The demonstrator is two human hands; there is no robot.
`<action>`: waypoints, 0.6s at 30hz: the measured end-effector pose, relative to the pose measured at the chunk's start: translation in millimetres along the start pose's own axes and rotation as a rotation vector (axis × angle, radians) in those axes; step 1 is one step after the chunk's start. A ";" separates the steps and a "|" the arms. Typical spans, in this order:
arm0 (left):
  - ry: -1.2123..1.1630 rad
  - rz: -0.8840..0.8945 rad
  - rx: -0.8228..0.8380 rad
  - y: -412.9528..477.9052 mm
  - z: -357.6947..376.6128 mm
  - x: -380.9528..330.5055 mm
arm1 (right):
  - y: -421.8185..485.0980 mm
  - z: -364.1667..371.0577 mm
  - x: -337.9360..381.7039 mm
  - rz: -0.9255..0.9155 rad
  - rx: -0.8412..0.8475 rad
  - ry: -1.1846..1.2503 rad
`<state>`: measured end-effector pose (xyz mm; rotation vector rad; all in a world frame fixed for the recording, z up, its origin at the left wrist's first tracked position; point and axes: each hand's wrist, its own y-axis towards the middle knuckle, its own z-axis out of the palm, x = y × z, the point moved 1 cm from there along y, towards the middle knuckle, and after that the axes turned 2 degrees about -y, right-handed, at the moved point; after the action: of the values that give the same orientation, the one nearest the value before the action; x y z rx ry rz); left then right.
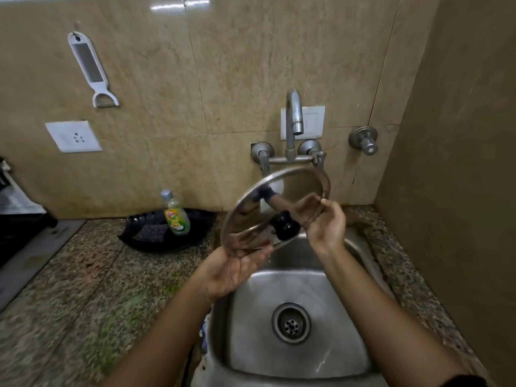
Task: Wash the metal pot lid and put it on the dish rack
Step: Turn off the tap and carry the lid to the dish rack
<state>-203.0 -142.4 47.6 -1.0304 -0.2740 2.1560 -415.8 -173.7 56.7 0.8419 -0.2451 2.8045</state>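
Note:
A round shiny metal pot lid (251,219) with a black knob (284,225) is held tilted above the steel sink (346,356), knob side facing me. My left hand (234,270) grips its lower left rim from beneath. My right hand (326,227) pinches the right rim with the fingertips. The tap (294,118) stands just behind the lid, and no water is visible from its spout. A dark rack-like shape (19,216) shows at the far left edge, mostly cut off.
A black tray (195,227) on the granite counter (83,289) holds a dish soap bottle (176,216) and a dark scrub sponge (152,233). A grater-peeler (89,68) hangs on the tiled wall. A side wall (460,191) closes in on the right.

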 end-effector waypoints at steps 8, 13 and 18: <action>0.278 0.313 -0.206 22.4 -10.1 1.2 | 0.5 -28.8 10.5 0.070 0.093 -0.167; 0.399 0.559 -0.232 19.1 -11.4 0.1 | -9.6 -48.0 14.7 0.191 0.144 -0.181; 0.481 0.644 -0.233 16.4 -11.7 1.7 | -7.2 -47.1 32.3 0.222 0.118 -0.453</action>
<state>-203.4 -154.3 31.3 -1.9358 0.0521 2.3535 -465.2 -151.9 36.6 1.5648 -0.2547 2.8073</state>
